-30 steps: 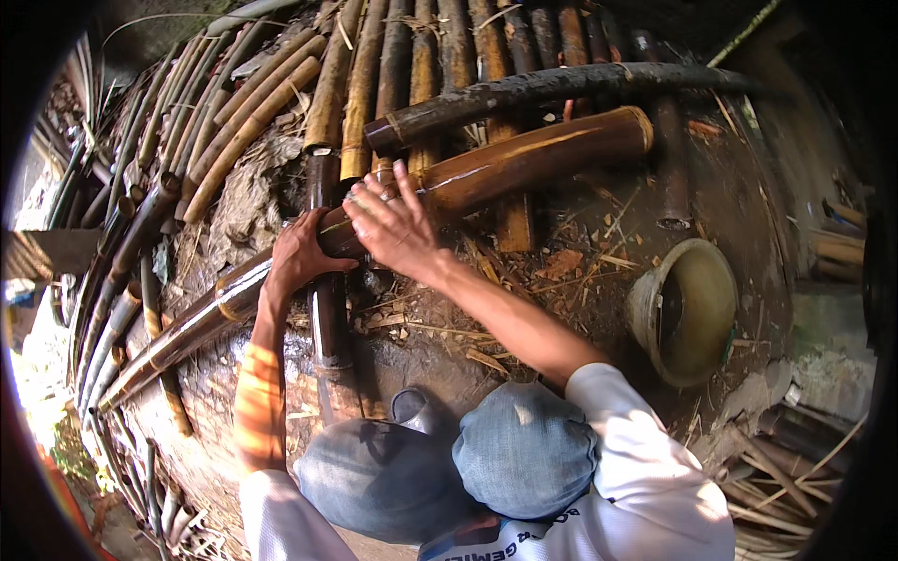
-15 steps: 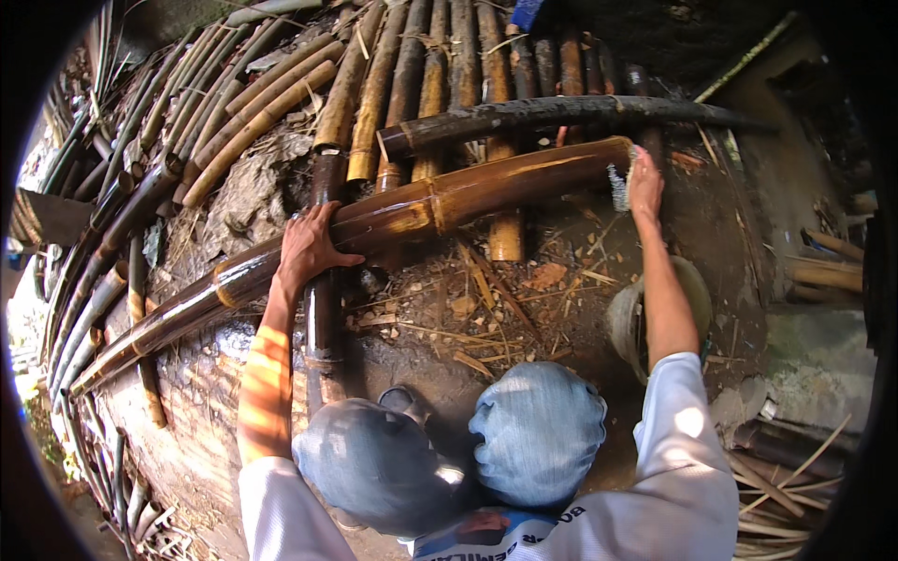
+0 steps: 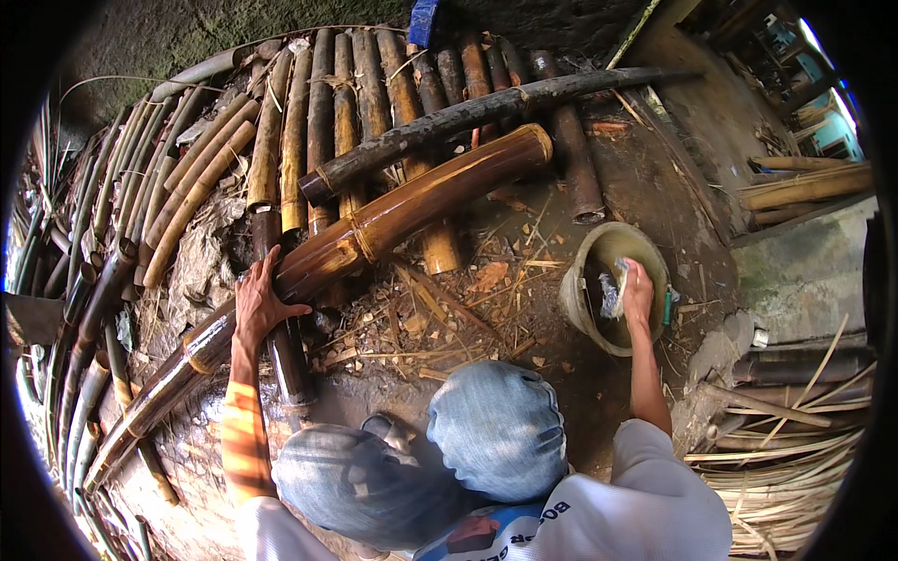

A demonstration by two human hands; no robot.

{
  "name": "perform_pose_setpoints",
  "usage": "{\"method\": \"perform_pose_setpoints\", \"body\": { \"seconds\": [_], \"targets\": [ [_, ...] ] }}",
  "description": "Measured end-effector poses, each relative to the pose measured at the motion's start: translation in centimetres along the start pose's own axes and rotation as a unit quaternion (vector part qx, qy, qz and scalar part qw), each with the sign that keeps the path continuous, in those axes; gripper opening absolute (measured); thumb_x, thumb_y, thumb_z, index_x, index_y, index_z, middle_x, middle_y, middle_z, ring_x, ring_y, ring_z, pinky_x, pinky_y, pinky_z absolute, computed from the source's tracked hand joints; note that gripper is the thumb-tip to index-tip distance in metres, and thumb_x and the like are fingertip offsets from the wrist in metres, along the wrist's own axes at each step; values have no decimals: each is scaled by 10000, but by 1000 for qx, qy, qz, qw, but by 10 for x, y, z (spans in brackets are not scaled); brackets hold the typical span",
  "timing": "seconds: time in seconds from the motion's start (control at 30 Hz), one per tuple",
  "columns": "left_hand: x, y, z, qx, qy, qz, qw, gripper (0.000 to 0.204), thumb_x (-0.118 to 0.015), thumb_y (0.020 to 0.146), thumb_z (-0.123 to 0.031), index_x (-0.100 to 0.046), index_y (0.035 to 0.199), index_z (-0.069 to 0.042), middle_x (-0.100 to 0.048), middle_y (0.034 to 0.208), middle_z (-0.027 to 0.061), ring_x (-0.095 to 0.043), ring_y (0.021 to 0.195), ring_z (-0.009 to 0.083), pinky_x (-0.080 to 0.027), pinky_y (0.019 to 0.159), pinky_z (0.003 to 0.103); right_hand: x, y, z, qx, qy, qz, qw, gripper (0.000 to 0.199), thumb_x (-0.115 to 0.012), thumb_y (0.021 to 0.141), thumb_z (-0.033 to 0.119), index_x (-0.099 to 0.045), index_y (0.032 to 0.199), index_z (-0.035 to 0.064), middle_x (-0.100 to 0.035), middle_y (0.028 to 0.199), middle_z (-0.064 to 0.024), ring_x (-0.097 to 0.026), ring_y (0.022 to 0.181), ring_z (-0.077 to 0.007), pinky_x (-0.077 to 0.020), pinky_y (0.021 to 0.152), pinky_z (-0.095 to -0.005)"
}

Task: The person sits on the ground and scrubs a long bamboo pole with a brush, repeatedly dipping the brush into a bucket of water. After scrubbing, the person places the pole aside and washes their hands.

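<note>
A thick, wet brown bamboo pole lies slanted in front of me, its far right end raised across other poles. My left hand grips it left of the middle, fingers over the top and thumb stretched along the near side. On the right, my right hand is inside a round grey bucket, closed on a silvery scouring pad. The pad is partly hidden by the fingers. Dark liquid shows in the bucket.
Several bamboo poles lie side by side at the back, with a darker pole across them. More poles are stacked at the left. Bamboo strips lie at the right. Chips and leaves litter the ground.
My right hand has left the pole's far right end and moved down into the bucket with the scouring pad. My left hand stays on the pole. The view has shifted toward the right.
</note>
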State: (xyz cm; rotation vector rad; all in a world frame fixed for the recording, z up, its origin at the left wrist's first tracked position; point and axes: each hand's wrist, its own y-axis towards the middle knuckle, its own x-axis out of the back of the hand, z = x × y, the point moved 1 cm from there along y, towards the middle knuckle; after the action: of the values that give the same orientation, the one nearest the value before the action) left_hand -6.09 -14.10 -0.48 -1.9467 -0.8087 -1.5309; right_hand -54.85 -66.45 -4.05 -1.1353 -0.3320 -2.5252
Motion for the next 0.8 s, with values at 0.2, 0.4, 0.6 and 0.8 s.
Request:
{"method": "perform_pose_setpoints", "body": {
  "seconds": [0.2, 0.4, 0.6, 0.8],
  "targets": [
    [-2, 3, 8, -13, -7, -1, 1000, 1114, -965, 529, -502, -515, 1473, -116, -667, 1281, 177, -643, 1172, 387, -502, 1011, 487, -14, 16, 30, 4, 135, -82, 987, 502, -445, 1112, 441, -664, 1329, 45, -704, 1292, -113, -645, 1200, -217, -473, 1041, -359],
    [1, -11, 14, -40, -35, 21, 998, 1110, -960, 535, -521, -529, 1453, -71, -654, 1358, 157, -639, 1214, 364, -508, 1024, 472, -103, 68, 137, 74, 217, 10, 973, 450, -434, 1128, 401, -608, 1423, 110, -618, 1460, -126, -585, 1330, -251, -419, 1135, -379],
    [-14, -16, -24, -3, 14, 38, 999, 1113, -957, 540, -516, -506, 1482, -130, -632, 1332, 120, -609, 1215, 355, -470, 1037, 495, -188, 171, 136, 283, -5, -133, 950, 511, -448, 1101, 199, -400, 1521, -88, -351, 1596, -341, -255, 1523, -508, -231, 1269, -500],
    [-7, -25, -12, 15, 43, 34, 998, 1118, -953, 546, -513, -487, 1500, -161, -618, 1305, 115, -589, 1216, 346, -472, 1030, 500, -205, 187, 162, 279, -132, -85, 947, 416, -446, 1099, 174, -537, 1443, -42, -457, 1573, -242, -328, 1503, -481, -221, 1203, -701]
  ]
}}
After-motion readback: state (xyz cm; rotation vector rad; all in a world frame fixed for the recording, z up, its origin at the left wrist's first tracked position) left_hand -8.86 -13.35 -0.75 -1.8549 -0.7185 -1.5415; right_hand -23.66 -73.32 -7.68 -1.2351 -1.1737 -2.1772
